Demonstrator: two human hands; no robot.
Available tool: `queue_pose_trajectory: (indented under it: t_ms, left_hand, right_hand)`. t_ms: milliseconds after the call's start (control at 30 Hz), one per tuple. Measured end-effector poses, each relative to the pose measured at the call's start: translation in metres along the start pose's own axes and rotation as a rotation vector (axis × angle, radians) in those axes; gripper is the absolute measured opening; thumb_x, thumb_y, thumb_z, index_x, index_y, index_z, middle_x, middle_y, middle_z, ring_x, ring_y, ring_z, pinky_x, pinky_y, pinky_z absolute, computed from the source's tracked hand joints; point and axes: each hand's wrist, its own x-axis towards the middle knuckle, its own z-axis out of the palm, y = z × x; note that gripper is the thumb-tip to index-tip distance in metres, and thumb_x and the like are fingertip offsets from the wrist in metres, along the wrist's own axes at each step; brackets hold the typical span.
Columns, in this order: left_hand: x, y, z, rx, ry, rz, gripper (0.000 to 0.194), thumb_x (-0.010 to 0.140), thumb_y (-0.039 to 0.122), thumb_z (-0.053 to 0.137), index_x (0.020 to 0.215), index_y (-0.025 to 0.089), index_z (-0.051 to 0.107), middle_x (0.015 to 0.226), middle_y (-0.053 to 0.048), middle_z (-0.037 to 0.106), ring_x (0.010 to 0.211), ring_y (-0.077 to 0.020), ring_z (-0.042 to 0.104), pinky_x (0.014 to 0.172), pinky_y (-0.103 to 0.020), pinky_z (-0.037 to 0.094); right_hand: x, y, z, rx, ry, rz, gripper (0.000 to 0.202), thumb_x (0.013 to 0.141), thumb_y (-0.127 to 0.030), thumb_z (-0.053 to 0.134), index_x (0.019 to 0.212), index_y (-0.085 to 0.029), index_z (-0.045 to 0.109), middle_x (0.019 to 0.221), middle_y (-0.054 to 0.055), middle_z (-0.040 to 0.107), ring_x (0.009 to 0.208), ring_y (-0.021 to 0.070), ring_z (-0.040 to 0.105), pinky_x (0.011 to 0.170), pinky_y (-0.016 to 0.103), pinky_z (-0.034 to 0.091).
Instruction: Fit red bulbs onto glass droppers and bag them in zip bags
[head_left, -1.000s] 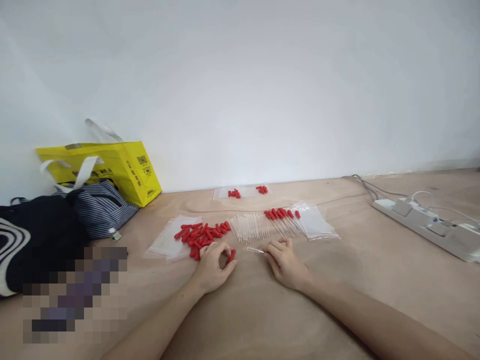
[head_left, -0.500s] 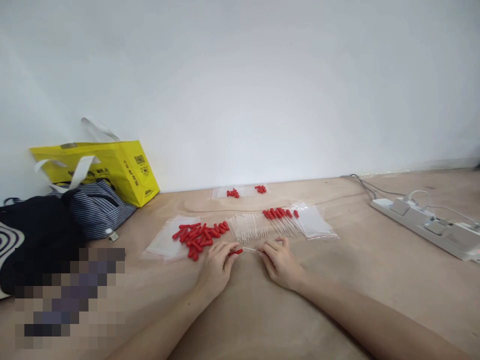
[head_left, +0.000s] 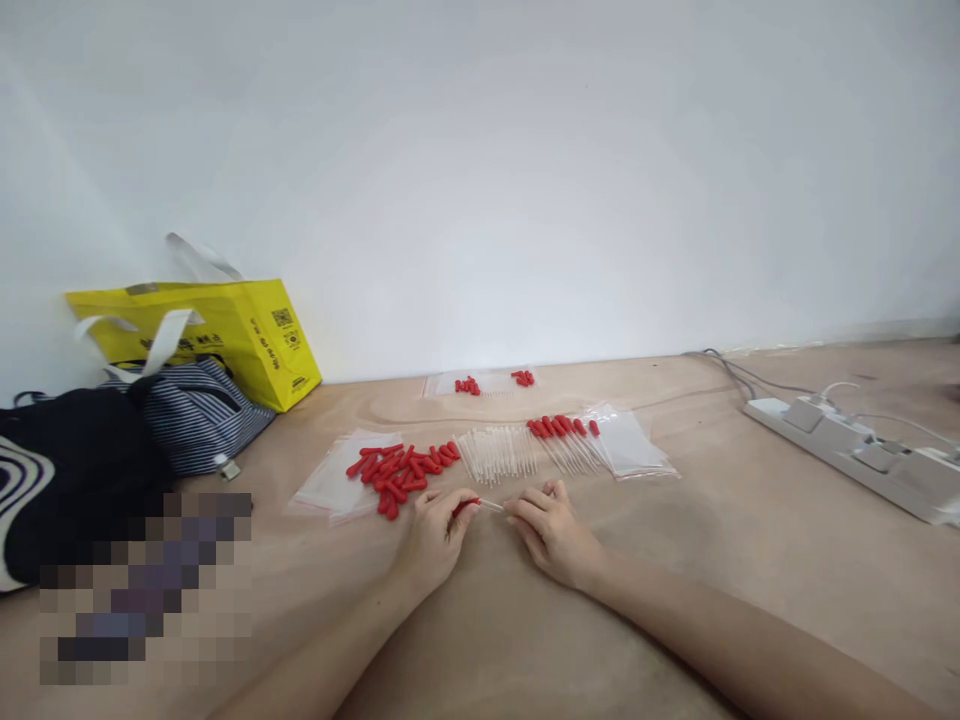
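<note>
My left hand [head_left: 435, 530] is closed on a red rubber dropper bulb [head_left: 467, 504], mostly hidden by the fingers. Between the hands runs a thin clear dropper tube [head_left: 491, 506], its left end at the bulb's mouth. My right hand [head_left: 559, 535] pinches the tube's other end; how deep it sits in the bulb I cannot make out. Beyond my left hand lies a heap of loose red bulbs [head_left: 394, 478]. A row of bare tubes [head_left: 496, 455] lies ahead, and to its right are several droppers [head_left: 574, 452] with red bulbs on their tubes.
Clear plastic bags lie left [head_left: 322, 475] and right [head_left: 637, 445] of the rows. Near the wall is a bag [head_left: 495, 382] with red-topped pieces. A yellow bag [head_left: 292, 350], striped bag [head_left: 202, 410] and black bag [head_left: 82, 470] stand left; a power strip [head_left: 847, 450] lies right.
My right hand has come slightly left, closer to my left hand. Less of the tube and bulb shows between the fingers. The items on the table lie as before.
</note>
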Motion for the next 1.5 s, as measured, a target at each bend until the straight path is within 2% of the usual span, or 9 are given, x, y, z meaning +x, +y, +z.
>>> queue_pose_trajectory:
  t_ms: [200, 367, 567, 833, 967, 1100, 1300, 1400, 1500]
  left_hand:
    - [-0.006, 0.002, -0.002, 0.068, 0.019, 0.107, 0.022, 0.086, 0.026, 0.035, 0.08, 0.02, 0.056, 0.075, 0.0, 0.066, 0.071, -0.0154, 0.059, 0.088, -0.042, 0.026]
    - [-0.009, 0.007, -0.005, 0.121, -0.018, 0.192, 0.02, 0.085, 0.023, 0.037, 0.08, 0.021, 0.056, 0.072, 0.001, 0.066, 0.069, -0.0147, 0.058, 0.092, -0.046, 0.019]
    - [-0.008, 0.01, -0.006, 0.141, -0.02, 0.208, 0.019, 0.084, 0.024, 0.037, 0.078, 0.02, 0.055, 0.069, 0.001, 0.064, 0.068, -0.0145, 0.057, 0.093, -0.047, 0.018]
    - [-0.008, 0.012, -0.007, 0.124, -0.037, 0.234, 0.017, 0.083, 0.022, 0.04, 0.074, 0.02, 0.055, 0.068, 0.002, 0.064, 0.066, -0.0138, 0.057, 0.094, -0.047, 0.015]
    - [-0.006, 0.009, -0.008, 0.104, -0.068, 0.178, 0.018, 0.084, 0.025, 0.04, 0.078, 0.021, 0.056, 0.07, 0.003, 0.064, 0.07, -0.0138, 0.057, 0.096, -0.05, 0.011]
    - [-0.002, 0.002, -0.011, 0.087, -0.093, 0.136, 0.015, 0.081, 0.034, 0.047, 0.086, 0.024, 0.057, 0.078, 0.001, 0.065, 0.079, -0.0162, 0.056, 0.096, -0.051, 0.009]
    - [-0.002, -0.005, -0.013, 0.129, -0.044, 0.146, 0.015, 0.081, 0.032, 0.047, 0.081, 0.026, 0.06, 0.075, 0.002, 0.066, 0.077, -0.0158, 0.056, 0.098, -0.052, 0.002]
    - [-0.003, -0.003, -0.014, 0.143, -0.023, 0.156, 0.016, 0.081, 0.032, 0.047, 0.076, 0.025, 0.061, 0.071, 0.002, 0.066, 0.075, -0.0156, 0.056, 0.099, -0.051, 0.005]
    - [-0.005, 0.0, -0.014, 0.155, 0.012, 0.16, 0.017, 0.08, 0.031, 0.048, 0.072, 0.025, 0.061, 0.069, 0.003, 0.065, 0.073, -0.015, 0.056, 0.098, -0.049, 0.011]
  right_hand:
    - [0.001, 0.005, -0.005, -0.107, -0.017, -0.105, 0.025, 0.072, -0.001, 0.036, 0.078, -0.016, 0.055, 0.07, 0.0, 0.054, 0.058, 0.0103, 0.04, 0.068, 0.03, 0.019]
    - [0.002, 0.006, -0.01, -0.153, 0.001, -0.139, 0.028, 0.066, -0.002, 0.038, 0.081, -0.017, 0.057, 0.067, -0.001, 0.053, 0.057, 0.01, 0.039, 0.065, 0.031, 0.017]
    - [0.005, 0.0, -0.006, -0.14, 0.038, -0.105, 0.02, 0.072, -0.008, 0.04, 0.075, -0.017, 0.057, 0.065, 0.0, 0.052, 0.056, 0.0103, 0.037, 0.061, 0.03, 0.016]
    - [0.006, -0.003, 0.0, -0.078, 0.029, -0.079, 0.02, 0.078, -0.012, 0.038, 0.072, -0.017, 0.057, 0.062, 0.0, 0.052, 0.056, 0.0103, 0.038, 0.06, 0.029, 0.016]
    - [0.009, -0.003, 0.001, -0.034, 0.008, -0.028, 0.021, 0.083, -0.016, 0.037, 0.078, -0.018, 0.058, 0.065, -0.001, 0.054, 0.057, 0.0099, 0.041, 0.062, 0.029, 0.017]
    - [0.012, 0.001, -0.003, -0.034, -0.022, -0.008, 0.023, 0.086, -0.018, 0.037, 0.08, -0.018, 0.059, 0.069, 0.0, 0.057, 0.06, 0.01, 0.043, 0.064, 0.029, 0.018]
    - [0.011, 0.009, -0.011, -0.016, -0.04, -0.042, 0.021, 0.088, -0.023, 0.038, 0.089, -0.021, 0.059, 0.077, 0.0, 0.06, 0.068, 0.0106, 0.048, 0.067, 0.03, 0.02]
    - [0.009, 0.012, -0.013, -0.033, -0.025, -0.077, 0.019, 0.087, -0.024, 0.041, 0.088, -0.02, 0.059, 0.078, 0.001, 0.06, 0.07, 0.0111, 0.048, 0.07, 0.031, 0.021]
    - [0.006, 0.011, -0.011, -0.08, -0.006, -0.095, 0.019, 0.085, -0.021, 0.042, 0.081, -0.019, 0.06, 0.07, 0.001, 0.058, 0.069, 0.0123, 0.046, 0.071, 0.032, 0.021]
